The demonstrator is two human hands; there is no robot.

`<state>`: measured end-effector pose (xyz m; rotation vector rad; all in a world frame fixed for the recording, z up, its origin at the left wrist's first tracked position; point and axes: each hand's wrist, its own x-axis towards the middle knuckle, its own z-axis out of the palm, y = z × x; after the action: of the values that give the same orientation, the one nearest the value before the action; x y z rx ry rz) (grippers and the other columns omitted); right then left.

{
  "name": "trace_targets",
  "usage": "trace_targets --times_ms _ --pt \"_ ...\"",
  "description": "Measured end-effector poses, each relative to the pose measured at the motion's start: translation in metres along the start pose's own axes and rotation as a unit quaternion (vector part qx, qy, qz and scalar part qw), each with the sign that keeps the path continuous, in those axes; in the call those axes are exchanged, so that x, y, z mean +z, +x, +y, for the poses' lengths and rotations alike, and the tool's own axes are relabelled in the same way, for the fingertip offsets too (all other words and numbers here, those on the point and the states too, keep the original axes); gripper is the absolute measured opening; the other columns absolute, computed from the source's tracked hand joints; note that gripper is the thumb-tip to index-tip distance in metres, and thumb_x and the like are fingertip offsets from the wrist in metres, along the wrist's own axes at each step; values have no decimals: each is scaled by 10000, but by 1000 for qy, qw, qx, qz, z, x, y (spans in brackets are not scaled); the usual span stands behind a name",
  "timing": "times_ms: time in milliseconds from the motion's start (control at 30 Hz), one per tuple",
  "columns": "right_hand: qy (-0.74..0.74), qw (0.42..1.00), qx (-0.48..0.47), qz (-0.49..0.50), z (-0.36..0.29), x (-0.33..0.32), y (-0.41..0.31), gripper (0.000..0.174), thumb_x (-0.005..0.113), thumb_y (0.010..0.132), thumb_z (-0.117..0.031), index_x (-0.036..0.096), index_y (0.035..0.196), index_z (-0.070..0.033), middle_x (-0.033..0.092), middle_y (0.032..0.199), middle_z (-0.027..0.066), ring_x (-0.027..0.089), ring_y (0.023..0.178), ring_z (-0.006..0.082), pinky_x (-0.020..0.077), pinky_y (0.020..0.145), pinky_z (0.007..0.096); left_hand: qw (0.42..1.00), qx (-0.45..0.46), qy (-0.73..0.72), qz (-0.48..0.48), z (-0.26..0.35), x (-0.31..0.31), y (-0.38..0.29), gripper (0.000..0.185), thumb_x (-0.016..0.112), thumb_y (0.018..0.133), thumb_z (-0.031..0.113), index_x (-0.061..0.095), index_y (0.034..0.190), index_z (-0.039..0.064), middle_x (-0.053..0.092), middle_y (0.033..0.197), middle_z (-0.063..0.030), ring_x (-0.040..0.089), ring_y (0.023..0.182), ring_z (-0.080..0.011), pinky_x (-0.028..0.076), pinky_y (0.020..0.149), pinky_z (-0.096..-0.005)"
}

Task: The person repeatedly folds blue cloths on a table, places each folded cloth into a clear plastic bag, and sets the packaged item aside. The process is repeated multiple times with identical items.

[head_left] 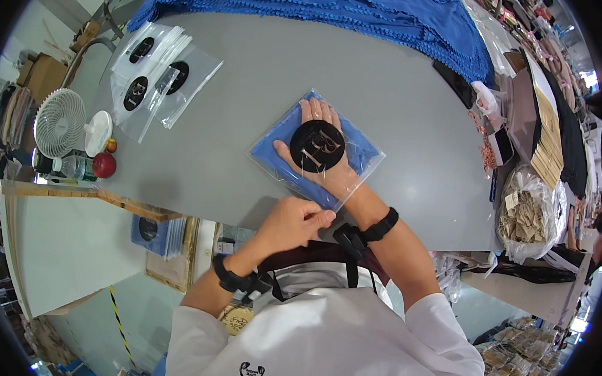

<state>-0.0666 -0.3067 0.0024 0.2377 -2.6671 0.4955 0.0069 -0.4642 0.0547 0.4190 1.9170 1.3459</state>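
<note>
A clear plastic bag [366,167] with a round black printed label lies slantwise on the grey table, its opening toward me. Inside it is a folded blue cloth [265,151]. My right hand [337,177] reaches into the bag and rests flat over the cloth, under the top film, fingers stretched out and thumb spread; the label covers part of it. At the bag's near corner, my left hand [288,221] pinches the plastic edge between thumb and fingers.
Flat labelled plastic bags [142,79] lie at the upper left, near a white fan [59,123], bottle [75,167] and red apple [104,165]. Blue fabric [321,11] is heaped along the far edge. Filled bags [159,235] are stacked below the table. A phone [503,144] lies right.
</note>
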Motion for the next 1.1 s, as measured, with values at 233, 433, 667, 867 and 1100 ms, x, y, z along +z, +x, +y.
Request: trace_targets --times_ms 233,433,667,867,1100 --pt "76 993 -57 -65 14 6 -10 913 685 919 -410 335 1517 184 313 1597 407 246 1536 565 178 1267 640 858 281 310 296 7 -57 56 339 660 1034 275 722 1255 26 728 1148 -129 668 982 -324 532 925 -416" --pt "-16 990 -67 -124 9 -38 -47 666 697 922 -292 525 1449 77 373 1590 362 324 1523 516 262 1264 604 858 231 370 271 -13 -48 62 410 656 1022 255 676 1353 13 637 1301 -118 593 1097 -342 483 1016 -455" --pt "36 996 -36 -71 24 -58 -50 629 744 842 -415 693 1300 13 437 1588 257 382 1509 435 308 1262 558 850 197 410 265 -4 -47 61 434 685 995 298 675 1331 23 625 1252 -127 589 1114 -338 485 996 -490" --pt "63 993 -42 -92 28 -49 -48 767 720 908 -434 539 1450 78 363 1626 306 358 1526 446 283 1270 563 858 236 396 225 -4 -51 83 573 630 1032 364 541 1529 93 439 1629 -197 411 1496 -395 348 1210 -529" --pt "-75 992 -88 -58 25 -70 -91 883 743 928 -490 456 1487 130 473 1551 327 396 1507 467 316 1256 537 835 229 435 247 -25 -46 81 592 538 1075 430 493 1574 114 409 1660 -189 367 1537 -382 296 1244 -538"
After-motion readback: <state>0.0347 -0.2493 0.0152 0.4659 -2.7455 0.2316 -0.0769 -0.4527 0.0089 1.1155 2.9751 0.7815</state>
